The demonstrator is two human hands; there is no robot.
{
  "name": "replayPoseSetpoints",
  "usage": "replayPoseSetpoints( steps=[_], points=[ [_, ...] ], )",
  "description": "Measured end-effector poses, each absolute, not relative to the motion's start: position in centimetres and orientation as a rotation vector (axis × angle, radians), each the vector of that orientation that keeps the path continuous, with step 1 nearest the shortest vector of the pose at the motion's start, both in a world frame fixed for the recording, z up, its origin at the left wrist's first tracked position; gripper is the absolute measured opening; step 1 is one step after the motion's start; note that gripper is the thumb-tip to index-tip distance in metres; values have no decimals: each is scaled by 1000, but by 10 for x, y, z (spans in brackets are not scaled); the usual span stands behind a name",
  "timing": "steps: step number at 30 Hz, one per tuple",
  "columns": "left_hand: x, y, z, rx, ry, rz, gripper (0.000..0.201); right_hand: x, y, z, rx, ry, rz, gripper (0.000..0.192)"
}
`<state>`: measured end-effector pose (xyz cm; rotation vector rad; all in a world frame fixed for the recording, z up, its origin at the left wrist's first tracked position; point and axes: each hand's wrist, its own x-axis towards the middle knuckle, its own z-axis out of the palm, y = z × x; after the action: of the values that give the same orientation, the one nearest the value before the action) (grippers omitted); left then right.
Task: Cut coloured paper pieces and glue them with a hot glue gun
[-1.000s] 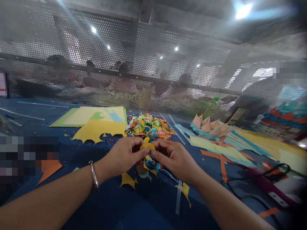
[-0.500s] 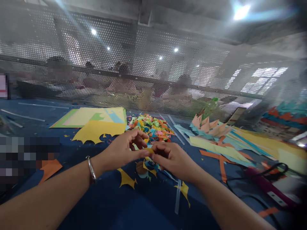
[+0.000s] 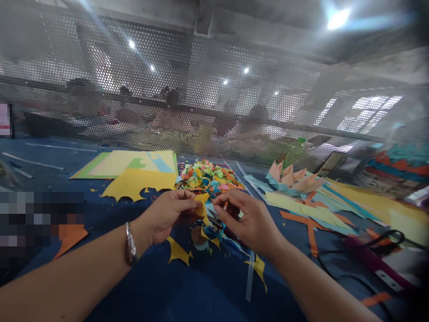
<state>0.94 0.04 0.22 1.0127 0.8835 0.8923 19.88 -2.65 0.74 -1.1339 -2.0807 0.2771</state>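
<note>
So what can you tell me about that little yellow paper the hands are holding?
The yellow paper piece is small, thin and curled, hanging downward above the blue table. The left hand pinches its top edge between thumb and fingertips. The right hand is close beside it; whether it touches the paper is unclear.

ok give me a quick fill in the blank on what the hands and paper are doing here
1. The left hand pinches a small piece of ____ paper.
2. A metal ____ sits on the left wrist.
3. The pile of curled scraps lies on a ____ table.
4. The right hand is ____ of the yellow piece.

Missing words: yellow; bangle; blue; right
</note>
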Motion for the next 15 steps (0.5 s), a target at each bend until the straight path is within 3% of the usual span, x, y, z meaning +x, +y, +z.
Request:
replayPoseSetpoints(
  steps=[7,15],
  points=[
    [12,-4,4,897,848,865,19,196,-27,3,-938,-2262,114,17],
    [18,-8,4,941,851,932,13,195,-27,2,-981,-2223,179,10]
  ],
)
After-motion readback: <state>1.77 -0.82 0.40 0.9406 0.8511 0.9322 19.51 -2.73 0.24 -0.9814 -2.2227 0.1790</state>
